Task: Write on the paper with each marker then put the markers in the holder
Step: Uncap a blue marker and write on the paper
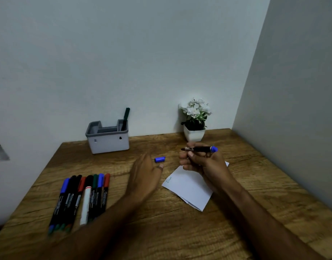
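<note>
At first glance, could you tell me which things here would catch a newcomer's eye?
The right hand holds an uncapped blue marker level above the white paper, while its blue cap lies on the wooden table just past the open left hand. A row of markers lies at the left, and a grey holder with one dark marker stands by the wall.

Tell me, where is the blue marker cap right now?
In the head view the blue cap lies on the wooden table near its middle, just beyond the left hand and left of the white paper.
</note>
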`<state>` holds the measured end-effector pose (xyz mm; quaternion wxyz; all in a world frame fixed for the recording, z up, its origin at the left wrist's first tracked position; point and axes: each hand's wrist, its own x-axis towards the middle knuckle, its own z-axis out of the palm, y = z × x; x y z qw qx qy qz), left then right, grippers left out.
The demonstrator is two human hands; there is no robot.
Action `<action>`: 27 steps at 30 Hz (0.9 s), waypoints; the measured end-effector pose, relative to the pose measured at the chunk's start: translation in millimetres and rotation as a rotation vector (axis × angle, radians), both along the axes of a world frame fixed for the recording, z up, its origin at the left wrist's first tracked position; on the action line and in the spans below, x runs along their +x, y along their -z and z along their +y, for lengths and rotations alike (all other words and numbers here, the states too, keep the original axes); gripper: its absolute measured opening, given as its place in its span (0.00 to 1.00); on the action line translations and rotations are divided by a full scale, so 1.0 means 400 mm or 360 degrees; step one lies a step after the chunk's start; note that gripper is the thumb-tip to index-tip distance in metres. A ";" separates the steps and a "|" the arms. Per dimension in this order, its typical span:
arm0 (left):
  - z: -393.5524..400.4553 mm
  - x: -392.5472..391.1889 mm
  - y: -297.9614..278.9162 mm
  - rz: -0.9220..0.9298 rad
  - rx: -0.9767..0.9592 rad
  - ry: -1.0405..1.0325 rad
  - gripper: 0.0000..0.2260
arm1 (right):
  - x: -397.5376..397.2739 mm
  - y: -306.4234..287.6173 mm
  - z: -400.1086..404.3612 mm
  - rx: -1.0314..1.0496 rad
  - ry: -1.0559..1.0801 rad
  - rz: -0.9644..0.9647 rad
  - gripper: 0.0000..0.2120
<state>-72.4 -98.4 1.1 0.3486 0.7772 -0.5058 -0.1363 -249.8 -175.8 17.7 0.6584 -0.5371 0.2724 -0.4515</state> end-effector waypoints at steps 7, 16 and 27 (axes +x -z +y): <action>0.033 0.001 0.039 -0.0289 0.0395 0.0192 0.37 | -0.003 0.035 0.015 -0.0308 0.0171 0.0405 0.06; 0.034 0.002 0.065 -0.0644 0.0454 0.0258 0.38 | 0.014 0.048 0.012 -0.0490 0.0136 0.0849 0.04; 0.037 0.005 0.059 -0.0670 0.0488 0.0301 0.38 | 0.030 0.067 0.004 -0.0726 0.0267 0.1090 0.02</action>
